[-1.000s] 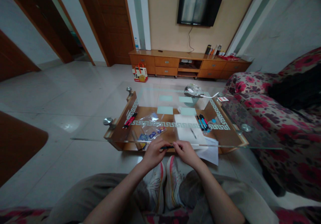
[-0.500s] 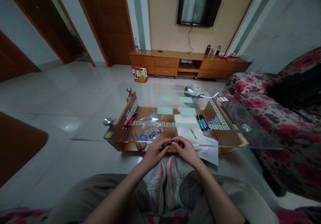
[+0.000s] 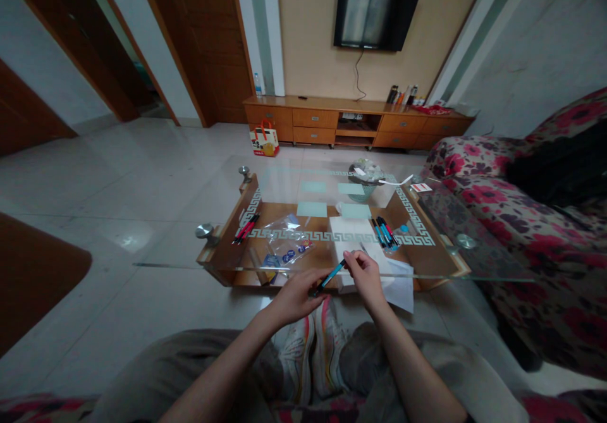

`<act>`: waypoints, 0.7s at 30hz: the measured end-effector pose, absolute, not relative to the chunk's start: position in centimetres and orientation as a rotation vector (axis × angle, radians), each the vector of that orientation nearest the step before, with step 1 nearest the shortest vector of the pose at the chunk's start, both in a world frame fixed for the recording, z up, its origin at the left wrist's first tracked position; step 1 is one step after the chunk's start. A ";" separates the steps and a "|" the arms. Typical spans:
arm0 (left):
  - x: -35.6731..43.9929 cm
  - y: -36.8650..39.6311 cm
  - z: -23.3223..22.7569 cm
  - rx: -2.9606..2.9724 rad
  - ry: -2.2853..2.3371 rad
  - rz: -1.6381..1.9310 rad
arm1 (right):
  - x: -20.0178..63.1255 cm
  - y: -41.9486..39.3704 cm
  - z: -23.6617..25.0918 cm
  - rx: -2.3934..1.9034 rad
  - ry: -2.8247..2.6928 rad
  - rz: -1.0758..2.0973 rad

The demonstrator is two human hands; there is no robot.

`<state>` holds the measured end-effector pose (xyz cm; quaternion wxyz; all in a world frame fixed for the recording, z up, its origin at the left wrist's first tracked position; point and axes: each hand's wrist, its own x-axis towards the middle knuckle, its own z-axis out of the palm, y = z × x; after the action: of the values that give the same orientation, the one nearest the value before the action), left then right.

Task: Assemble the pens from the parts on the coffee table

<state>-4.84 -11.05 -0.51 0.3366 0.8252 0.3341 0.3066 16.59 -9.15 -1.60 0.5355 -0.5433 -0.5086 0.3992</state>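
My left hand and my right hand hold a blue pen between them, just above the near edge of the glass coffee table. The pen slants up to the right: my left fingers pinch its lower dark end, my right fingers grip its upper end. Beyond my right hand lies a white sheet of paper with a small dark pen part on it. Several blue and red pens lie to its right.
Red pens and a clear plastic bag lie at the table's left. Green cards and a glass bowl sit farther back. A floral sofa stands at the right, a TV cabinet against the far wall.
The pen was held level close between both hands. My right hand has moved up and right, my left hand slightly down, and the pen now slants with its blue barrel showing.
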 end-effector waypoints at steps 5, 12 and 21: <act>-4.9 -11.3 0.2 2.192 0.863 0.753 | 16.6 -9.1 -1.6 -1.303 -1.236 0.891; -4.8 -11.6 0.5 2.274 0.816 0.629 | 16.3 -9.4 -1.7 -1.343 -1.366 0.887; -5.0 -11.3 -0.2 2.365 0.814 0.578 | 16.4 -9.6 -1.5 -1.337 -1.425 0.853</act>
<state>-4.99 -11.34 -0.17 0.2831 0.8835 0.3041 0.2160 16.38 -9.60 -1.46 0.4835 -0.5488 -0.5852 0.3501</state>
